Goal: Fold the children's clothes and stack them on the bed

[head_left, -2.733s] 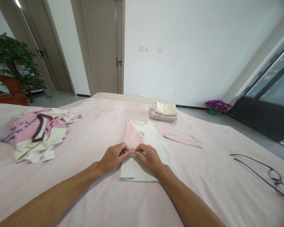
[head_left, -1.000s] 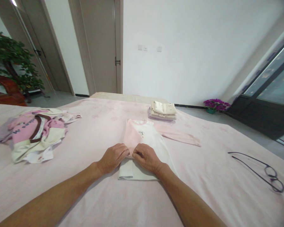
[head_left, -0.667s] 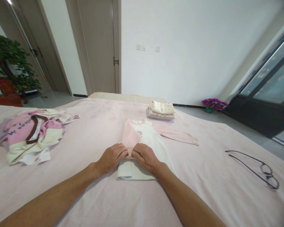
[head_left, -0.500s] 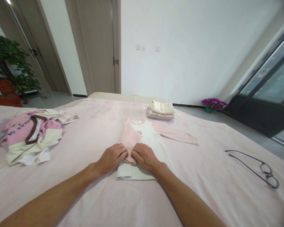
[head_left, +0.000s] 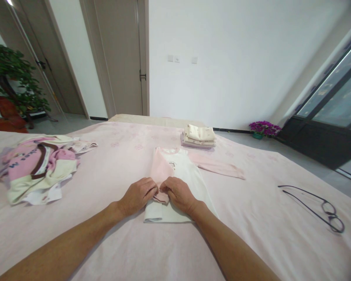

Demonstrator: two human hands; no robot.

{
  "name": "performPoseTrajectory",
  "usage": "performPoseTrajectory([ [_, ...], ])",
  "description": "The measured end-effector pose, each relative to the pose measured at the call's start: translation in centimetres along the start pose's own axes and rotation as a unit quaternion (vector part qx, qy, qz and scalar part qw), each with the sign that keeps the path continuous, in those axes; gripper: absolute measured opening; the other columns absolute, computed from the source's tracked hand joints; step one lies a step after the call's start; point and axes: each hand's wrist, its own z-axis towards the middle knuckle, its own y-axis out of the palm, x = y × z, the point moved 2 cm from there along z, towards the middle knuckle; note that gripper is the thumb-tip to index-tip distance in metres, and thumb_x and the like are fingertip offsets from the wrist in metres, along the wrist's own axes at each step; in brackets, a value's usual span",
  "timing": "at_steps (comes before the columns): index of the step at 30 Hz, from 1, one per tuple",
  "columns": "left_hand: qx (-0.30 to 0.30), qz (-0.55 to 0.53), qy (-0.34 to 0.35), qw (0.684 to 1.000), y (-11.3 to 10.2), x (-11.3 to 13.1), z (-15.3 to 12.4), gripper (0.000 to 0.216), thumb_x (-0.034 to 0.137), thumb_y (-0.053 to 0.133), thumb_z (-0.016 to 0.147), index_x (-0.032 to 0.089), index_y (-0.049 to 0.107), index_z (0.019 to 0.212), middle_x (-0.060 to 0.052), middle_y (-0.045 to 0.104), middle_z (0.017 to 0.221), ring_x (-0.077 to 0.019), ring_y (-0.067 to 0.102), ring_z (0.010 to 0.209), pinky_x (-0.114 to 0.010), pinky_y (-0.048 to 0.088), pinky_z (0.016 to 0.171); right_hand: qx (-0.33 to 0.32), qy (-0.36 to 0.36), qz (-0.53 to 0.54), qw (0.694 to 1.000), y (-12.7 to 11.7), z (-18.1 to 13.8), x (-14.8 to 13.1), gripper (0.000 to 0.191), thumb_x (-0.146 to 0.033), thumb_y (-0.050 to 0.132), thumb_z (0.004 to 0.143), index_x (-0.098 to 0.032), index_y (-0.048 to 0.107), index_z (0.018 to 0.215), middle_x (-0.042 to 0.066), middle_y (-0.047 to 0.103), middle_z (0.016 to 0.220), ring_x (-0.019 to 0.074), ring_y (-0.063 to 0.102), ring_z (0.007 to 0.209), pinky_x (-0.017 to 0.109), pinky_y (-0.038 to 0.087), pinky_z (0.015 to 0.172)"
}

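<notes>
A small long-sleeved shirt (head_left: 190,175) lies flat on the bed, its body white and its sleeves pink. The left sleeve (head_left: 160,166) is folded inward over the front and runs down toward the hem, partly covering a small print on the chest. The other sleeve (head_left: 222,169) stretches out to the right. My left hand (head_left: 139,195) is closed with its fingertips at the outer edge of the folded sleeve near the cuff. Across from it, my right hand (head_left: 178,195) is on the same sleeve's inner side, fingers curled on the fabric.
A pile of loose clothes (head_left: 43,166) lies at the left of the pink bedsheet (head_left: 111,242). Behind the shirt stands a folded stack of clothes (head_left: 199,136). Eyeglasses (head_left: 329,212) rest at the right. Beyond the bed are a door, a wall and purple flowers (head_left: 265,128).
My right hand's fingertips have shifted slightly left and up on the folded sleeve. My left hand and the shirt look almost unchanged.
</notes>
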Motion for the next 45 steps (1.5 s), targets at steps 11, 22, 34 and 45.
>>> performPoseTrajectory([
  [11,0.073,0.042,-0.076,0.994,-0.5,-0.2,-0.7,0.023,0.018,0.034,0.098,0.021,0.055,0.089,-0.003,0.062,0.087,-0.0172,0.06,0.081,-0.03,0.046,0.077,-0.009,-0.006,-0.024,1.0,0.1,0.0,-0.1,0.025,-0.001,0.052,0.085,-0.021,0.066,0.089,0.001,0.065,0.089,0.0164,0.055,0.087,0.028,0.039,0.081],
  [22,-0.066,0.201,-0.192,0.958,-0.2,-0.7,0.0,0.022,0.018,0.038,0.097,0.021,0.058,0.087,-0.006,0.072,0.085,-0.0208,0.067,0.074,-0.028,0.035,0.059,-0.003,-0.005,-0.022,1.0,0.2,0.0,0.1,0.027,0.001,0.05,0.082,-0.021,0.065,0.089,0.002,0.065,0.089,0.0168,0.055,0.087,0.028,0.038,0.08],
  [34,-0.071,0.215,-0.188,0.956,-0.2,-1.0,-0.1,0.021,0.014,0.041,0.092,0.022,0.059,0.085,-0.006,0.072,0.083,-0.0238,0.068,0.073,-0.029,0.031,0.057,-0.002,-0.001,-0.02,1.0,0.1,0.0,0.0,0.026,0.0,0.05,0.08,-0.021,0.064,0.088,0.001,0.065,0.089,0.0171,0.055,0.086,0.028,0.038,0.08],
  [45,-0.07,0.203,-0.219,0.952,-0.4,-0.9,-0.2,0.024,0.023,0.036,0.098,0.023,0.059,0.091,-0.003,0.073,0.085,-0.0219,0.069,0.077,-0.029,0.036,0.061,-0.002,-0.005,-0.02,1.0,0.3,0.0,0.0,0.027,0.001,0.05,0.079,-0.021,0.064,0.086,0.001,0.065,0.088,0.0166,0.055,0.086,0.028,0.038,0.079],
])
